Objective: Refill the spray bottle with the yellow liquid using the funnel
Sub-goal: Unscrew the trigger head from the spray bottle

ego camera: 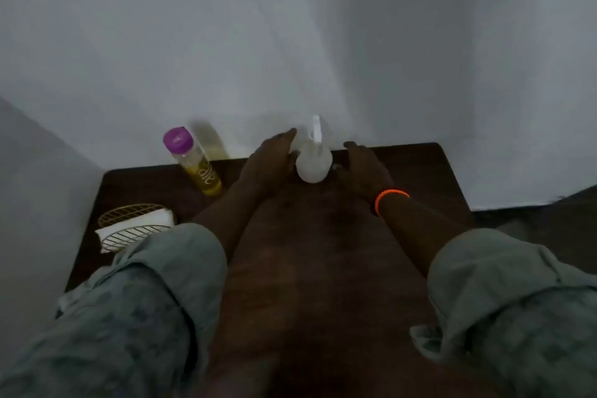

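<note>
Dim room, dark wooden table (323,268) pushed against a white wall (290,26).

Spray bottle (314,161): translucent white, standing upright at the far edge of the table, centre. Long axis vertical. White trigger head (316,129) is on, nozzle end aimed away from the person toward the wall.

Left hand (269,163): against the bottle's left side, fingers extended and curved around the shoulder, touching it. Looks like a loose wrap, not a clenched fist.

Right hand (363,168): just beside the bottle's right side, fingers spread and relaxed, fingertips at or very near the body. Contact unclear from here, too dark. Orange bangle (389,199) on that wrist.

Both sleeves rolled up, grey-green fabric.

Bottle of yellow liquid (193,161): clear, purple cap (178,138) on, upright at the far left of the table, well left of the spray bottle. Liquid fills only the lower part.

Gold wire basket (129,226) at the left edge with something white (155,218) in it, partly hidden by the left sleeve (145,300).
</note>
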A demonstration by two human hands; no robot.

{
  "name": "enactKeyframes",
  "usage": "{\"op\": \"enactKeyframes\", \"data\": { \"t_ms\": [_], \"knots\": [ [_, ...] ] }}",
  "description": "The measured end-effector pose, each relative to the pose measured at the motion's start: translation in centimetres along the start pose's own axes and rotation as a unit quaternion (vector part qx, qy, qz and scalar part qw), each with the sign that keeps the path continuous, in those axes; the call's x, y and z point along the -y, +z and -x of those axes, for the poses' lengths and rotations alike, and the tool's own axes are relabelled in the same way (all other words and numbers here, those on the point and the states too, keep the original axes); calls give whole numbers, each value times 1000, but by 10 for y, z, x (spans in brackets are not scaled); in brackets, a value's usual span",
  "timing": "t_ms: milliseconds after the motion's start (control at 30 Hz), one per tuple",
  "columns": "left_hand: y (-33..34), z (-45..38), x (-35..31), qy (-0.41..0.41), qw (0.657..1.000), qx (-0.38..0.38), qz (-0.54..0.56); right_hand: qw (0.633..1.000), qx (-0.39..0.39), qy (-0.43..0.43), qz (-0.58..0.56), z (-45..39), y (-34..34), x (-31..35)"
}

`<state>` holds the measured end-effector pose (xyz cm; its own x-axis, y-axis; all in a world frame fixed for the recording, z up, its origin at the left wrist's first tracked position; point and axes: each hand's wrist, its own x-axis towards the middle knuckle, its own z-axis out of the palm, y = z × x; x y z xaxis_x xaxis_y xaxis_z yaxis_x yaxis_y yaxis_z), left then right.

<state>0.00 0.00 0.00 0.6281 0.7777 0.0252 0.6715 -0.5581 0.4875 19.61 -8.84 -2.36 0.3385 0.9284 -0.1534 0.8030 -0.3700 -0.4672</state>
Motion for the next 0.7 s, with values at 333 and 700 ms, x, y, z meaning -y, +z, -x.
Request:
{"op": "enactKeyframes", "data": {
  "t_ms": [333, 700],
  "knots": [
    [22, -42, 1, 21, 997, -3, 72, 994, 12, -63, -93, -28, 22, 12],
    [21, -5, -17, 14, 991, -90, 103, 990, -18, -84, -109, 1, 9, 30]
  ]
}}
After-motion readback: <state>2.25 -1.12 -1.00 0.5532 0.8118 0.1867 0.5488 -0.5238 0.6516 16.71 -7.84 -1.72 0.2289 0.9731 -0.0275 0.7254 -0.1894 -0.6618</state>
